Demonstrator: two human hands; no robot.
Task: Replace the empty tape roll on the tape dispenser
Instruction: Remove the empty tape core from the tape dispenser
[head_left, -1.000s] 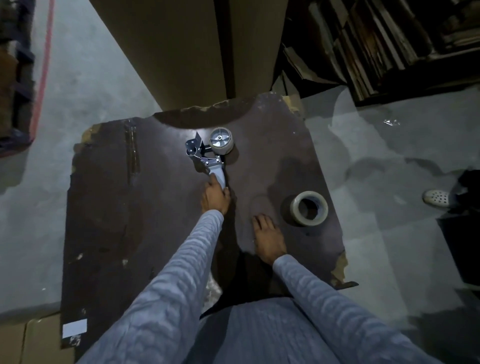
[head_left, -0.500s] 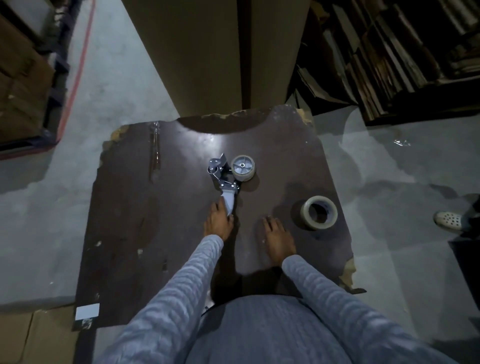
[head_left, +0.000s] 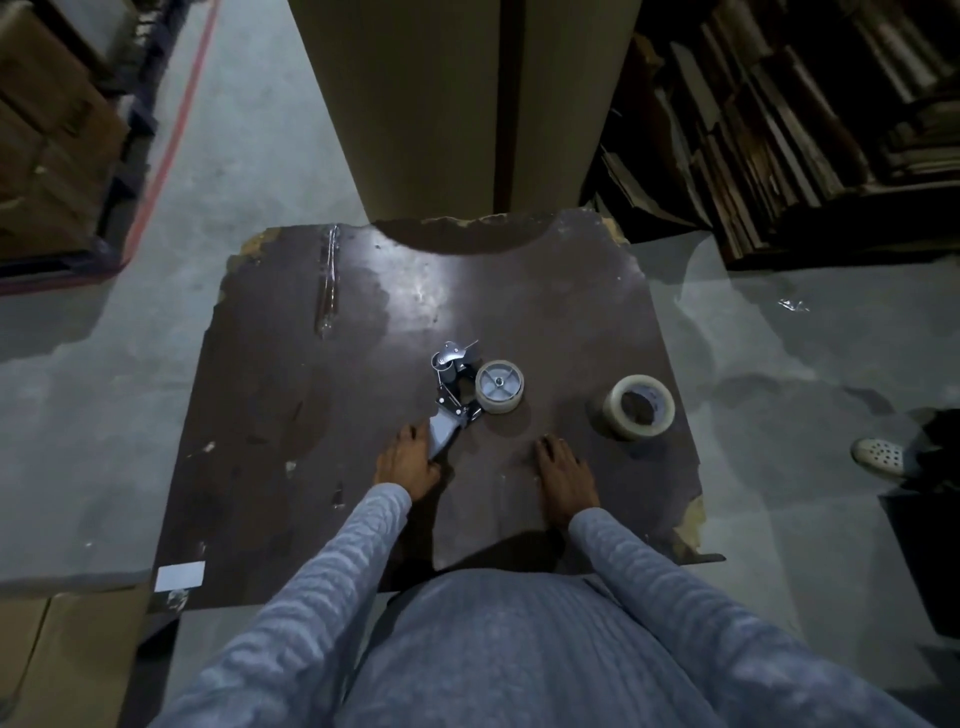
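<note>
Head view: the tape dispenser (head_left: 457, 395) lies on its side near the middle of the dark worktop (head_left: 291, 415), its spent roll (head_left: 500, 387) on the hub. The left hand (head_left: 408, 460) is closed around the dispenser's grey handle. The right hand (head_left: 563, 478) rests flat and open on the worktop, empty. The fresh tape roll (head_left: 640, 408) sits near the right edge, apart from the right hand

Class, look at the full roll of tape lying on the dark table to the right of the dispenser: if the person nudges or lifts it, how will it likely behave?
The tape roll lies nearly flat on the table, so a nudge would probably slide it, not roll it. Stood on edge, its round shape would likely roll. It looks thickly wound, so probably stiff and fairly heavy for its size. The right hand rests flat nearby.
</note>
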